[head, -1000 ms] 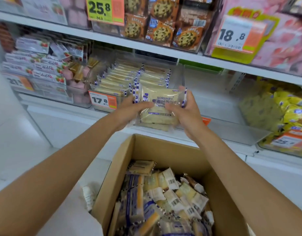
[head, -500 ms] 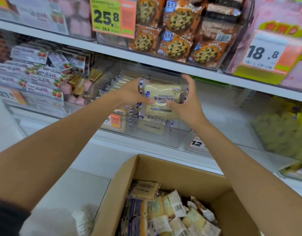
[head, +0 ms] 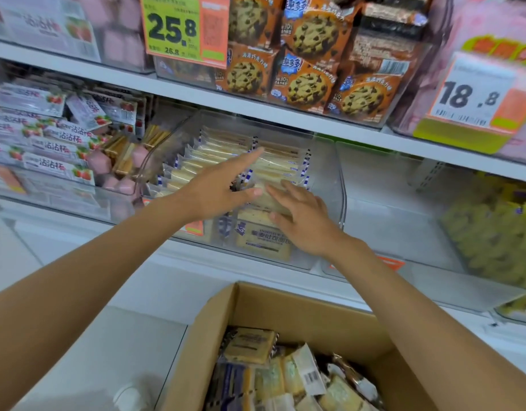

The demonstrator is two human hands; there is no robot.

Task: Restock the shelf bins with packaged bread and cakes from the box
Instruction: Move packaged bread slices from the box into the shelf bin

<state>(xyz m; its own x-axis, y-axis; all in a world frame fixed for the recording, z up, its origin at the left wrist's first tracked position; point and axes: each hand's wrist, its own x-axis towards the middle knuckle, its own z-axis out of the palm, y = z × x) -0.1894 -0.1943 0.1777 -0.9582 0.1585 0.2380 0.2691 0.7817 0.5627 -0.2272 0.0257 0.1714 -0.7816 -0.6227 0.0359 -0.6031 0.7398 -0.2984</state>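
Shop shelving fills the view ahead of you, and both your arms reach into a clear bin on the middle shelf. That bin holds two rows of bread packs standing on edge, their long sides running left to right across the bin. Your right hand lies flat, fingers straight, on the top bread pack at the front of the right-hand row; it leans back with its face tipped up toward you, long side across the bin. Your left hand is spread open over the rows, forefinger pointing up and to the right, thumb tip at the pack's left edge, gripping nothing. Below, the cardboard box sits open with a loose heap of more packs lying at all angles. Cookie bags crowd the shelf above.
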